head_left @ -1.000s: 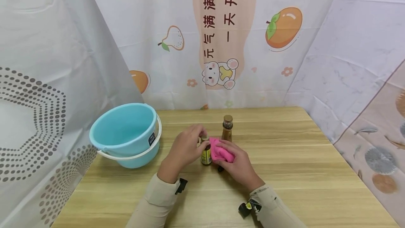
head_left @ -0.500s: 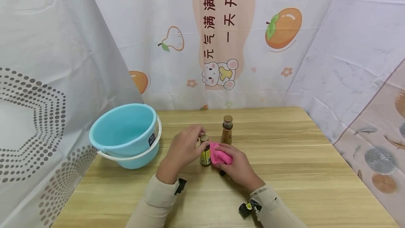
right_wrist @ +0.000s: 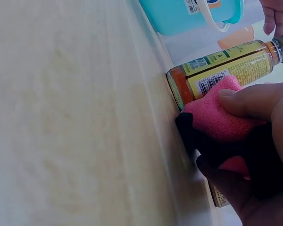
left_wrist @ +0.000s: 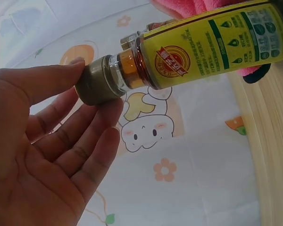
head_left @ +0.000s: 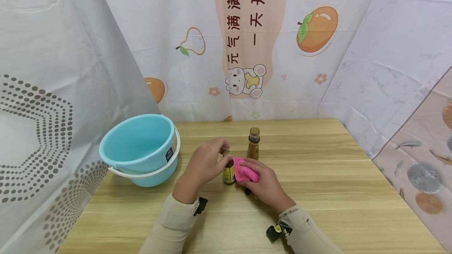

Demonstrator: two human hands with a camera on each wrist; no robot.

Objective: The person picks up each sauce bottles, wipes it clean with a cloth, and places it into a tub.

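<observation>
A small glass bottle (head_left: 228,174) with a yellow label and a brownish cap (left_wrist: 97,83) stands on the table. My left hand (head_left: 205,161) pinches that cap between thumb and fingertips. In my right hand (head_left: 265,185) is a bunched pink cloth (head_left: 245,171), gripped beside the bottle's right side. The right wrist view shows the cloth (right_wrist: 221,113) up against the lower label, with the thumb on top. A black piece (right_wrist: 186,129) shows under the cloth and the fingers.
A second, brown bottle (head_left: 253,148) with a gold-coloured cap stands just behind the right hand. At the left is a light blue bucket (head_left: 150,173) with a white handle (head_left: 155,175). A printed curtain (head_left: 197,97) hangs behind the wooden table (head_left: 318,191).
The bottle has tilted and shifted slightly in the left hand's pinch. The cloth and the right fingers have moved a little beside it. The bucket and brown bottle stay put.
</observation>
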